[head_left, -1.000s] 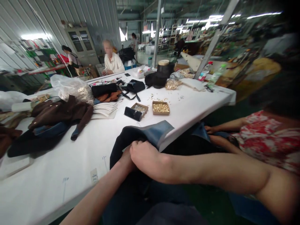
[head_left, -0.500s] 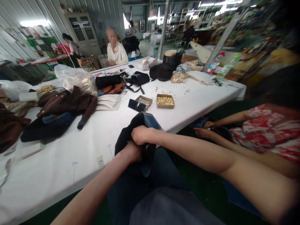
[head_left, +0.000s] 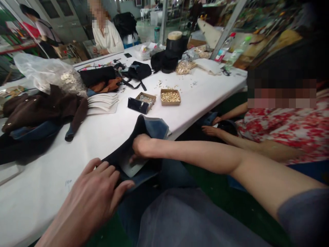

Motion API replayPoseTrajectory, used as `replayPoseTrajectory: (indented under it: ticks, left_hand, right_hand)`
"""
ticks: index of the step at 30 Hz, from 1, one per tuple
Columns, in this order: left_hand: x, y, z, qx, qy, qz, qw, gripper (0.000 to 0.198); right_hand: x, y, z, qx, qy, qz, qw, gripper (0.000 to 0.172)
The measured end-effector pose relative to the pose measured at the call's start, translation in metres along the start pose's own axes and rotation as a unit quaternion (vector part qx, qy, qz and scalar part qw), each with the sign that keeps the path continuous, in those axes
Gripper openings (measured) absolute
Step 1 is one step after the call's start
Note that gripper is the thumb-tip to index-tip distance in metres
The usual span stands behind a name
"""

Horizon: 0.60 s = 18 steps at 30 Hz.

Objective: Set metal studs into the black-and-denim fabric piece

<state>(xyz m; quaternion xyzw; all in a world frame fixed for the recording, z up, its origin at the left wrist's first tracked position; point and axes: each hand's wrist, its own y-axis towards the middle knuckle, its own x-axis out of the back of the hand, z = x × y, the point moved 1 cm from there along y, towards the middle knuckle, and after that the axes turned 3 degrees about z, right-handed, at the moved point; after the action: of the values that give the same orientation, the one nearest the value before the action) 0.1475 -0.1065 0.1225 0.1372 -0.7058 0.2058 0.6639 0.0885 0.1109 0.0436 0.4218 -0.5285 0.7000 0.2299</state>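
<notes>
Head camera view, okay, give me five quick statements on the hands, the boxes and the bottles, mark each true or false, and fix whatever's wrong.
1. The right hand is at the dark cloth. True.
2. Both hands lie on the brown garment. False: the left hand is at the dark cloth's left edge.
3. Gold pieces lie in an open box. True.
4. A phone lies flat among the gold pieces. False: the black phone stands tilted beside the box of silver pieces.
5. Both bottles have green caps. False: one is a red-capped bottle, the other a green-capped bottle.
</notes>
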Motion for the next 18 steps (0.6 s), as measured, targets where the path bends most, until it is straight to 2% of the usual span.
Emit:
replayPoseTrajectory:
  ticks: [3, 6, 8, 9, 10, 11, 12, 14, 15, 16, 18]
  left_hand:
    - [-0.001, -0.018, 0.002, 0.020, -0.017, -0.023, 0.999, 0.038]
    - [-0.011, -0.019, -0.001, 0.086, -0.016, -0.058, 0.994, 0.032]
    - [-0.015, -0.015, -0.001, 0.163, -0.031, -0.124, 0.978, 0.028]
    - [-0.015, -0.012, 0.000, 0.216, -0.046, -0.157, 0.963, 0.039]
    - [-0.016, -0.009, 0.002, 0.273, -0.069, -0.174, 0.944, 0.058]
    - [-0.017, -0.005, 0.003, 0.329, -0.102, -0.163, 0.925, 0.078]
    - [-0.018, -0.002, 0.006, 0.373, -0.145, -0.125, 0.908, 0.093]
    - [-0.023, 0.006, 0.011, 0.407, -0.234, -0.011, 0.883, 0.103]
    - [-0.026, 0.009, 0.013, 0.403, -0.269, 0.026, 0.875, 0.100]
    - [-0.029, 0.012, 0.016, 0.392, -0.295, 0.036, 0.871, 0.090]
    - [-0.030, 0.015, 0.022, 0.375, -0.326, -0.006, 0.868, 0.065]
  right_hand:
    - [-0.009, -0.002, 0.013, 0.039, -0.009, -0.001, 0.999, 0.063]
    - [-0.023, -0.003, 0.016, 0.058, -0.031, -0.079, 0.995, 0.069]
    - [-0.032, -0.002, 0.015, 0.058, -0.040, -0.130, 0.989, 0.073]
    - [-0.036, -0.001, 0.014, 0.062, -0.037, -0.147, 0.987, 0.073]
    - [-0.040, 0.001, 0.013, 0.068, -0.026, -0.158, 0.985, 0.072]
    - [-0.043, 0.003, 0.012, 0.075, -0.013, -0.166, 0.983, 0.071]
    - [-0.045, 0.005, 0.011, 0.084, 0.002, -0.171, 0.982, 0.071]
    - [-0.049, 0.011, 0.011, 0.090, 0.031, -0.171, 0.981, 0.067]
    - [-0.050, 0.015, 0.012, 0.080, 0.050, -0.164, 0.982, 0.061]
    - [-0.051, 0.018, 0.013, 0.065, 0.071, -0.156, 0.983, 0.055]
    - [-0.051, 0.023, 0.015, 0.025, 0.119, -0.148, 0.981, 0.045]
